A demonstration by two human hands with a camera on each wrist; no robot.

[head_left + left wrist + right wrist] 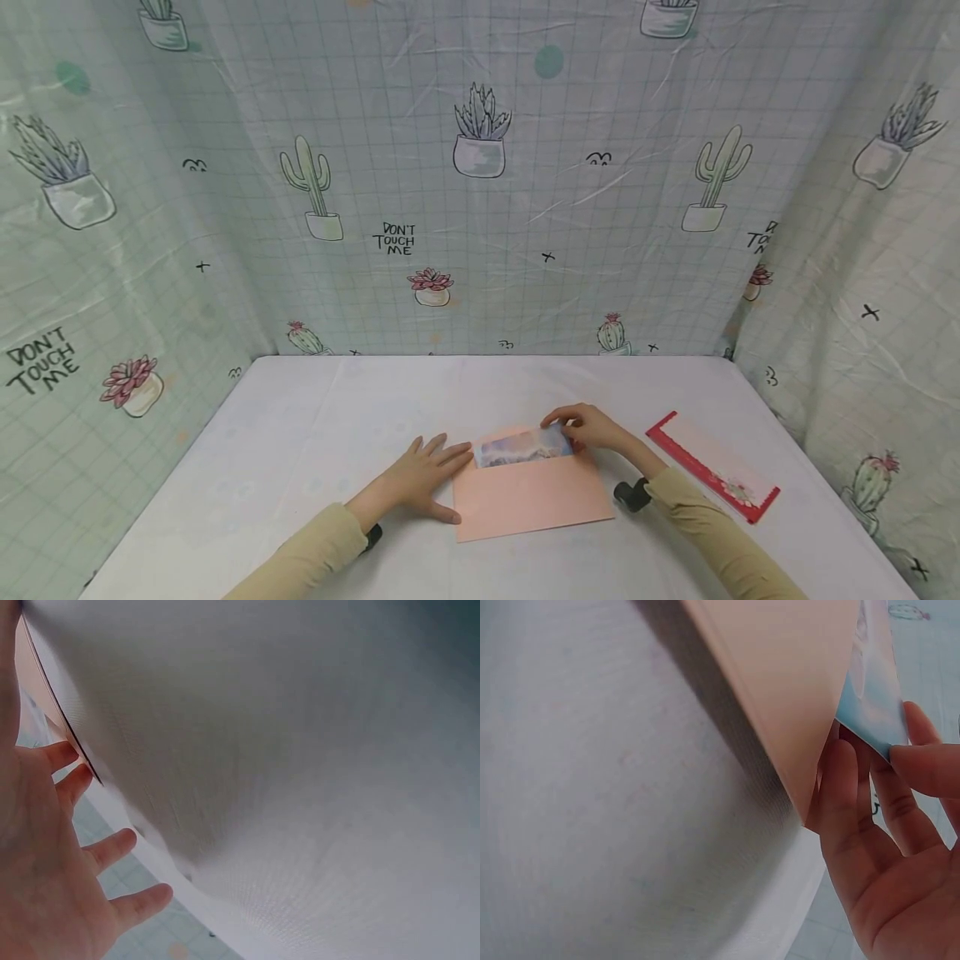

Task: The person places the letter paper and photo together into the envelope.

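Note:
A peach-pink envelope (pixel 534 502) lies on the white table in front of me. Out of its top opening shows a card (pixel 525 448) with a blue and pink cloudy picture; its lower part is hidden inside. My right hand (pixel 592 427) pinches the card's upper right corner. In the right wrist view, thumb and fingers of this hand (pixel 900 877) hold the card (pixel 874 697) beside the envelope (pixel 787 682). With fingers spread, my left hand (pixel 420 482) touches the envelope's left edge; the left wrist view shows that hand's straight fingers (pixel 112 851) along the edge.
On the right side of the table lies a long pale-pink card with a red border (pixel 712 467) and a flower print, set at a slant. A patterned cloth (pixel 510 200) with cactus drawings hangs behind the white table (pixel 300 467) and on both sides.

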